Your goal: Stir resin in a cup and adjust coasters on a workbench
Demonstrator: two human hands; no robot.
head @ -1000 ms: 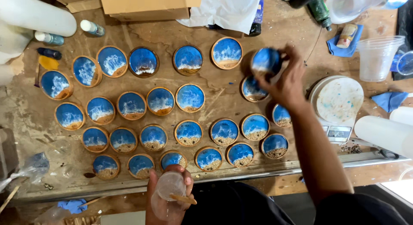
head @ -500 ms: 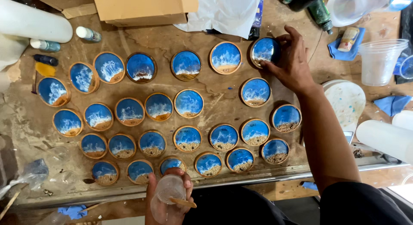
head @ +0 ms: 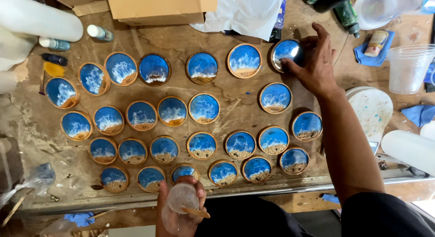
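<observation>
Two bare hands are working over a stained wooden workbench [head: 226,105] covered with round blue coasters. Right hand [head: 315,65] is reaching far across the bench, fingers spread and curled onto the rim of a shiny blue coaster [head: 286,52], which is sitting at the far end of the back row; whether it is lifted or lying flat, cannot tell. Just left of that shiny blue coaster a wood-rimmed coaster with white wave pattern [head: 244,60] is lying flat, and nearer the person, just below it, another blue coaster [head: 275,97] is resting on the bench. Left hand [head: 180,210] is staying close to the body, well apart from the shiny blue coaster and below the front edge of the bench, fingers closed around a small clear plastic cup [head: 181,198] with a wooden stir stick [head: 195,212] pinned across it by the thumb. Behind the shiny blue coaster, white crumpled paper [head: 244,10] and a cardboard box [head: 158,6] are sitting at the back of the bench. Right of it, a large clear plastic cup [head: 410,67] is standing, with a blue cloth [head: 367,51] between the two.
</observation>
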